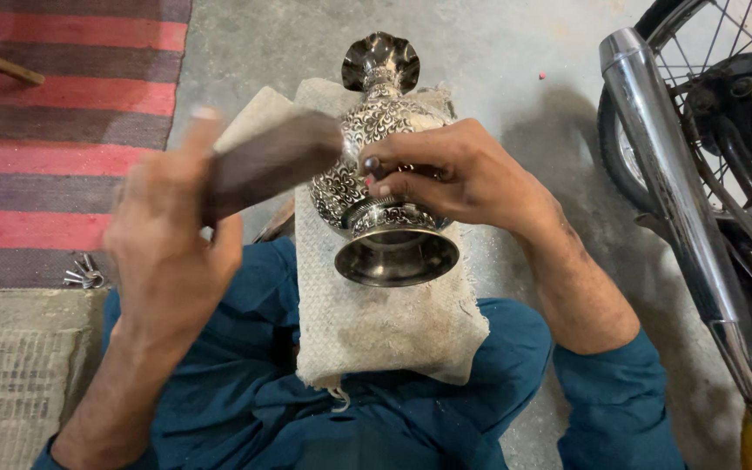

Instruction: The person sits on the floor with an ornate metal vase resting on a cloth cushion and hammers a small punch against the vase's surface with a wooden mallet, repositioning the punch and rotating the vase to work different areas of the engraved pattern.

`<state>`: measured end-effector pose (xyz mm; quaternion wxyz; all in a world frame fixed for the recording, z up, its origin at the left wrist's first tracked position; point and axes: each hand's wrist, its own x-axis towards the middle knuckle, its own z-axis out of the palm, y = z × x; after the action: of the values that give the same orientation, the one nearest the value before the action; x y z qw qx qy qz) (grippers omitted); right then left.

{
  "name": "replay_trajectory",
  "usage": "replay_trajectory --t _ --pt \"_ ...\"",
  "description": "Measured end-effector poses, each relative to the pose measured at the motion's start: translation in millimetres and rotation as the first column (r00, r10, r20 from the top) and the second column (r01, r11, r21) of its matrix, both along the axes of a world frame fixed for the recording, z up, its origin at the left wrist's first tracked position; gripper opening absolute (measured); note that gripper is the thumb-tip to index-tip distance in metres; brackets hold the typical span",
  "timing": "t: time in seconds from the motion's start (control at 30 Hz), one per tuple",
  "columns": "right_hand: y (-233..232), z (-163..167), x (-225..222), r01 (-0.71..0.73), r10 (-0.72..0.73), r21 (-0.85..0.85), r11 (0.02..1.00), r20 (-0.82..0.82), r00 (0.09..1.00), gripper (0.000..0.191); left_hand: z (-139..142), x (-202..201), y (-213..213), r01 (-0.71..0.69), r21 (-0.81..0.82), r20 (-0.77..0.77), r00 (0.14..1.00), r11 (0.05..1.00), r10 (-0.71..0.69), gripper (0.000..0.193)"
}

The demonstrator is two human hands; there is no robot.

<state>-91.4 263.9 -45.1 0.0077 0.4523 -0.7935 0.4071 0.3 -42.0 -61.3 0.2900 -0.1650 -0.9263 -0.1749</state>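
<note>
Bare concrete floor (498, 52) spreads out under me, and a coarse cloth pad (376, 322) lies across my lap in front of both hands. On that pad rests an engraved metal vase (367, 148), lying on its side, with its round foot facing me and its fluted mouth pointing away. My right hand (454, 174) lies over the vase's belly, fingers curled almost closed, pinching a small dark punch (372, 165) whose tip meets the patterned metal just below my fingertips. My left hand (167, 235) is raised to the left of the vase, fist wrapped tightly around a dark wooden mallet (271, 161); the mallet's head hangs close beside the punch, and its outline is blurred. Past my left hand, a striped red and grey rug (54, 130) covers the floor, with a small bunch of keys (84, 277) lying at its near edge. Beyond my right hand, well apart from it, stands a motorcycle (733, 113), its chrome exhaust pipe (672, 183) running alongside my right forearm. My teal trousers (237, 383) show beneath the pad.
</note>
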Motion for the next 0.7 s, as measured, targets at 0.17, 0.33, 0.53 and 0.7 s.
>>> replay_trajectory --t 0.17,0.33,0.53,0.7 --pt "1.9 -3.7 -4.3 -0.003 0.005 0.026 1.000 -0.079 0.997 0.030 4.2 -3.4 -0.2 -0.079 -0.320 -0.137 0.990 0.944 0.037 0.077" --pt "3.5 -10.2 -8.2 -0.032 0.030 -0.011 0.999 -0.181 0.983 0.023 6.6 -3.5 4.6 0.056 0.014 0.042 0.997 0.998 -0.057 0.077" --pt "7.4 -11.0 -4.0 0.002 -0.002 -0.024 1.000 -0.029 1.000 0.035 16.3 -5.7 6.5 0.077 -0.047 -0.024 0.997 0.996 -0.079 0.075" --pt "7.5 -13.5 -5.4 -0.022 0.012 -0.067 0.998 -0.138 0.990 0.027 23.7 -9.0 7.9 0.081 0.011 -0.050 0.995 0.997 -0.081 0.068"
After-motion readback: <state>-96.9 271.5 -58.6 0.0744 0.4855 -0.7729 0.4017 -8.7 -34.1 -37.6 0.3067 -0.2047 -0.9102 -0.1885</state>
